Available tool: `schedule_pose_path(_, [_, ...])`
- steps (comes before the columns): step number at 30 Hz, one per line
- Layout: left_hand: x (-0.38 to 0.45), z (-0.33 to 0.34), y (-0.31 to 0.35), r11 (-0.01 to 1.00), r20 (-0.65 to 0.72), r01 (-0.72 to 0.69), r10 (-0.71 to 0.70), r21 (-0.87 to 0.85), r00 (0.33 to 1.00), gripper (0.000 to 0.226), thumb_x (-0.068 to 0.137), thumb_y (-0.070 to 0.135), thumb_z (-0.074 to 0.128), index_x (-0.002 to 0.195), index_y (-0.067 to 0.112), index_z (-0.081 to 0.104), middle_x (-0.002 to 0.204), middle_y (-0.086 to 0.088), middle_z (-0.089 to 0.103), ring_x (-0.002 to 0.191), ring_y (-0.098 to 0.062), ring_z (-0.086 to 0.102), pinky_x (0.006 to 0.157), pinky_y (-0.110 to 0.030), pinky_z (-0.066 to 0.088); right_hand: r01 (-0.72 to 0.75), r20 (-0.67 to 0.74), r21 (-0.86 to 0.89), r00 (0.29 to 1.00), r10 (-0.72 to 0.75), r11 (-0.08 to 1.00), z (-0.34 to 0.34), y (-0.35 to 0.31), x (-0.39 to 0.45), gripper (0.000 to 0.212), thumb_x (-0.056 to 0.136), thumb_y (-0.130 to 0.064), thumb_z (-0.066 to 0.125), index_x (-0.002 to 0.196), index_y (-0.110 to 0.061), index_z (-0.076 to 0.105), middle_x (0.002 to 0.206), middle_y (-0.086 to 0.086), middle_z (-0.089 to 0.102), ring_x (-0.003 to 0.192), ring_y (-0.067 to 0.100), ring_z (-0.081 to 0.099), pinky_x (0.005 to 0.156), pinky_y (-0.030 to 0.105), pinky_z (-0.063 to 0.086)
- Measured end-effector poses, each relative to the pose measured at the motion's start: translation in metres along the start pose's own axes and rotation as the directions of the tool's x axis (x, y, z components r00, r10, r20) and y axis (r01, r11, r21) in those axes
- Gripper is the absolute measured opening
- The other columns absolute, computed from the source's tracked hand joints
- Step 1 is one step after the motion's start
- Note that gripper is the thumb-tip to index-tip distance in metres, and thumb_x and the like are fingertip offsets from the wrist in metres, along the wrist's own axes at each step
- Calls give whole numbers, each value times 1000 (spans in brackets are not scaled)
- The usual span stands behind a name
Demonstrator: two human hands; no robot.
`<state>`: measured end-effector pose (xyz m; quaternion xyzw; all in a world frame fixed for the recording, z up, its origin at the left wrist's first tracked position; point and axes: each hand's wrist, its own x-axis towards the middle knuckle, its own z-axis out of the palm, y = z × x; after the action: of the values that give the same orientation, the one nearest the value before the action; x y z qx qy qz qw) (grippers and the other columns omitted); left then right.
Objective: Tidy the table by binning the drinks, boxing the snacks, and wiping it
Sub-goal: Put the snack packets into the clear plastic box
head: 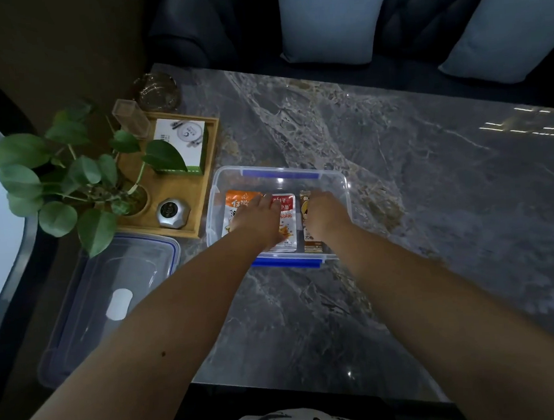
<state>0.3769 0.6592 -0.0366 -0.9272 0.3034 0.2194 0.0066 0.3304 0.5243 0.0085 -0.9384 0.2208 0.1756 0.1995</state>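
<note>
1. Right now both bare hands reach into a clear plastic storage box (338, 180) with blue clips, which stands on the grey marble table (412, 169).
2. The left hand (256, 219) lies palm down, its fingers stretched forward and held close together, resting on the orange snack packet (239, 202) and the red-and-white snack packet (286, 220) that lie side by side on the box floor.
3. The right hand (326, 215) is curled downward over the brown snack packet (313, 245), which lies at the right of the other two; its fingertips are hidden under the knuckles, so whether they pinch the packet or only press it cannot be told.
4. All three packets lie flat inside the box, the brown one set slightly apart from the red-and-white one.
5. The box's lid (121, 284), clear with a blue rim, lies flat at the left, overhanging the table's near left corner.
6. Behind the lid sits a wooden tray (170, 187) holding a potted green plant (72, 177), a silver round device (173, 213), a white-and-green carton (182, 144) and a clear upright container (130, 118).
7. A glass ashtray (156, 90) stands on the table just beyond the tray.
8. Pale blue cushions (332, 18) rest on the dark sofa (193, 26) past the far table edge.
</note>
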Motion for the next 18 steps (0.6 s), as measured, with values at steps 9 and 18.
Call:
schedule_pose_path(9, [-1, 1, 0, 1000, 5, -15, 15, 19, 1000, 85, 83, 51, 65, 149, 18, 23, 159, -5, 22, 146, -27, 16, 115, -52, 23, 318, 253, -497, 943, -216, 808, 9, 7, -9, 71, 88, -18, 59, 147, -8, 21, 157, 14, 11, 141, 33, 21, 109, 48, 34])
schedule_pose_path(18, [-2, -1, 3, 998, 10, -21, 20, 60, 1000, 84, 84, 52, 63, 149, 17, 23, 159, -6, 20, 147, -28, 14, 116, -52, 19, 290, 229, -502, 953, -198, 815, 13, 9, -13, 72, 88, -19, 60, 148, -9, 21, 159, 12, 9, 143, 32, 18, 111, 47, 33])
